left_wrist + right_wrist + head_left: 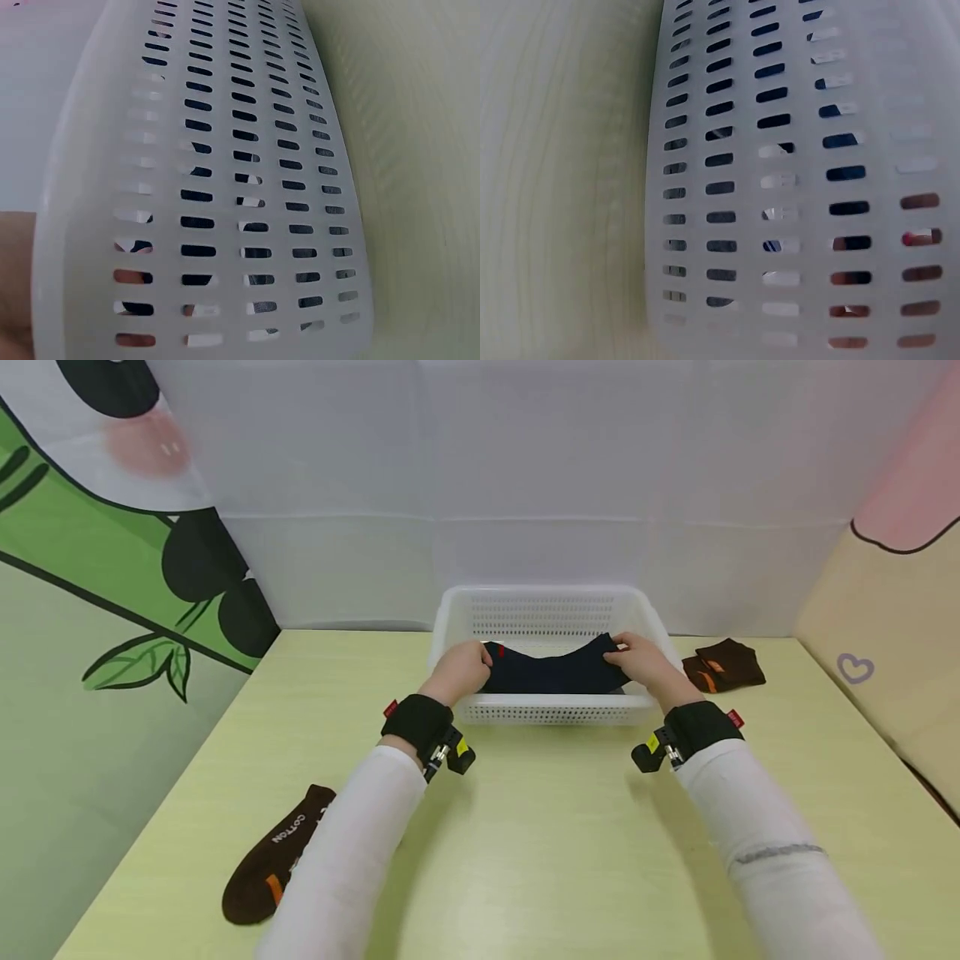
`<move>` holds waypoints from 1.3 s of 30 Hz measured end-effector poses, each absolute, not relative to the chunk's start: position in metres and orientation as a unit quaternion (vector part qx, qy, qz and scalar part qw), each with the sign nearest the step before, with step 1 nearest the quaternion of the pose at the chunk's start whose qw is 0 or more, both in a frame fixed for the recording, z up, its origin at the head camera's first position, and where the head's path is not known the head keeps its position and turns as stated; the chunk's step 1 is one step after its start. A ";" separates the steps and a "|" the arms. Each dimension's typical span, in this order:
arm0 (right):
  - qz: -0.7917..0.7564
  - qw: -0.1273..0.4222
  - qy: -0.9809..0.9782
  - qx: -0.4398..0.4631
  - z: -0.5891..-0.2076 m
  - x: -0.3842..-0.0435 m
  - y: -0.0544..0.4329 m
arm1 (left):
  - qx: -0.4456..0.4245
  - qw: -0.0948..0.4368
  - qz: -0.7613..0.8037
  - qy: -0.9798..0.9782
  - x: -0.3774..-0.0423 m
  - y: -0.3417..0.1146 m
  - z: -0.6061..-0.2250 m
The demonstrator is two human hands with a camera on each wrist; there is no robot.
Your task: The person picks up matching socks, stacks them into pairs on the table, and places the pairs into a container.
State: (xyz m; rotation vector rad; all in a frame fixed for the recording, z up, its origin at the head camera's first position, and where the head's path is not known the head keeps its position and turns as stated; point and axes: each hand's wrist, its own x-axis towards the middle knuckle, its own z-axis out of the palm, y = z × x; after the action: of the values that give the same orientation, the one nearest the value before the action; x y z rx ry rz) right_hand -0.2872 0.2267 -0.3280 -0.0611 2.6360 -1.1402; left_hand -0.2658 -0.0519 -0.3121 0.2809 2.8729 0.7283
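A dark navy sock with a small red mark is stretched sideways inside the white perforated basket, behind its front rim. My left hand grips the sock's left end with curled fingers. At the other end, my right hand pinches it between thumb and fingers. Both wrist views face the basket's slotted front wall; dark fabric and bits of fingers show through the slots. Part of my left hand also appears at the left wrist view's edge.
A folded brown pair of socks with orange patches lies right of the basket. On the table's left side lies a brown sock lettered "COTTON", partly hidden by my left sleeve. A white cloth wall stands behind the basket.
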 end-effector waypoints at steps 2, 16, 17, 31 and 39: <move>-0.358 0.149 0.921 -0.028 -0.331 -0.289 0.225 | 0.108 0.090 0.227 0.964 -0.269 -0.051 -0.316; -0.204 0.180 0.958 -0.093 -0.337 -0.290 0.219 | 0.071 0.202 0.171 0.962 -0.272 -0.046 -0.319; -0.196 0.180 0.959 -0.097 -0.338 -0.290 0.219 | 0.069 0.209 0.168 0.961 -0.270 -0.045 -0.317; -0.208 0.117 0.968 -0.084 -0.323 -0.276 0.218 | 0.058 0.115 0.175 0.976 -0.250 -0.038 -0.299; -0.359 -0.147 0.920 -0.061 -0.323 -0.241 0.228 | 0.104 -0.044 0.306 0.945 -0.225 -0.027 -0.306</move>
State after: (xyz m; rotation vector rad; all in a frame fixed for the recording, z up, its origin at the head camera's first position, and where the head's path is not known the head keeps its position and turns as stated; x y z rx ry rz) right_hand -0.2410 0.2279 -0.3226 -0.2125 3.1959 -1.2460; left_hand -0.2254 -0.0270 -0.3061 0.3362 3.0552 0.9903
